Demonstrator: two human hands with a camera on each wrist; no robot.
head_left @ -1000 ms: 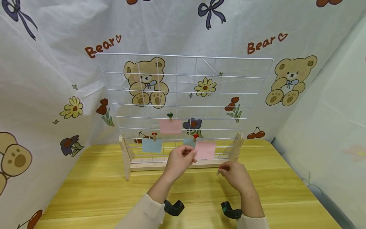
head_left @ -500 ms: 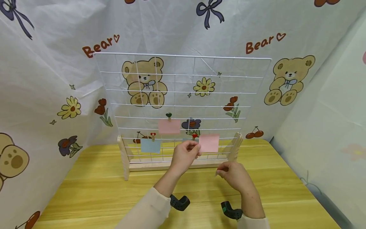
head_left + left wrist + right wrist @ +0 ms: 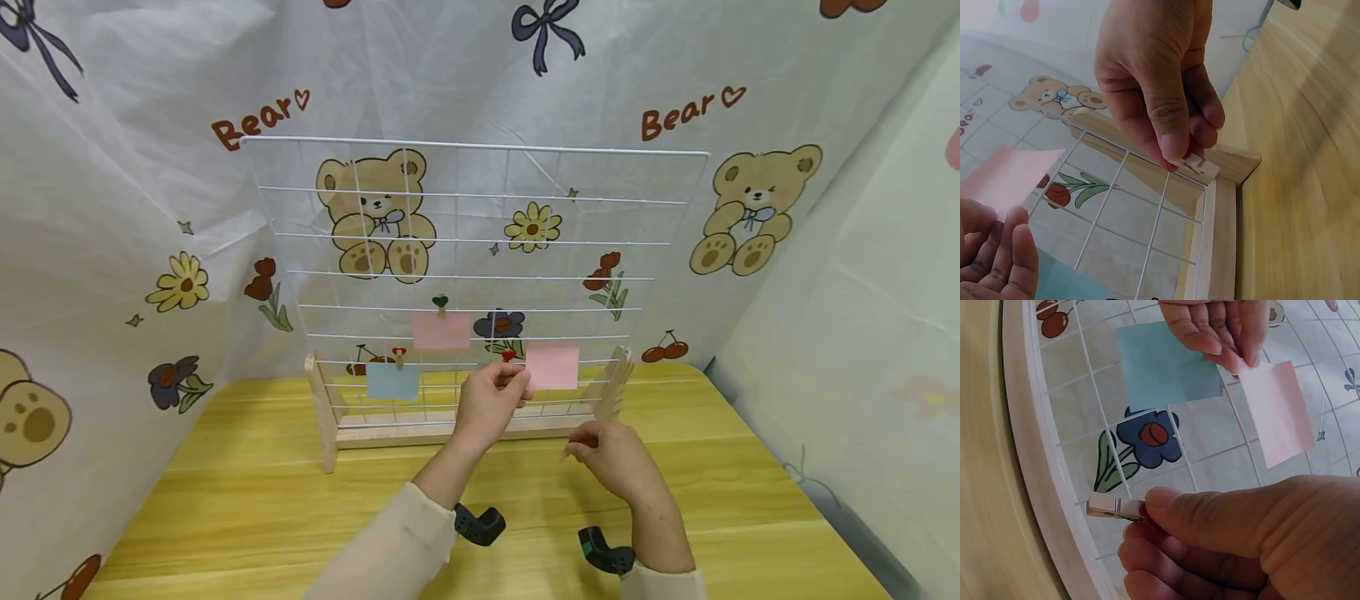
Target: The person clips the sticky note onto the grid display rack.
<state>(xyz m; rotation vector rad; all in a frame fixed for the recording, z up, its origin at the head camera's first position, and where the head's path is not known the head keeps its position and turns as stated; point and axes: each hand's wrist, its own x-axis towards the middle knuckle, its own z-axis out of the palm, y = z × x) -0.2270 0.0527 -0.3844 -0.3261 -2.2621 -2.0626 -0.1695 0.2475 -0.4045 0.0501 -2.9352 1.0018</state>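
My left hand (image 3: pixel 491 402) pinches a pink paper note (image 3: pixel 552 367) by its left edge, holding it in front of the white wire grid (image 3: pixel 480 243). Lower and to the right, my right hand (image 3: pixel 611 454) pinches a small wooden clothespin (image 3: pixel 1110 506) with a bit of red at the gripped end; its free end points away from the fingers. Behind my left hand, a blue note (image 3: pixel 1166 369) hangs on the grid, mostly hidden in the head view, under a red-topped clothespin (image 3: pixel 508 356). Another pink note (image 3: pixel 441 332) and another blue note (image 3: pixel 392 382) are clipped to the grid.
The grid stands in a wooden base (image 3: pixel 442 435) on a yellow wood-grain table (image 3: pixel 247 508). Behind hangs a white cloth (image 3: pixel 465 92) printed with bears and flowers. A green-topped clothespin (image 3: pixel 441 302) and a red-topped one (image 3: pixel 399 354) hold the clipped notes.
My left hand has moved up and slightly right, carrying the pink note higher in front of the grid. My right hand has stayed nearly still with the clothespin.
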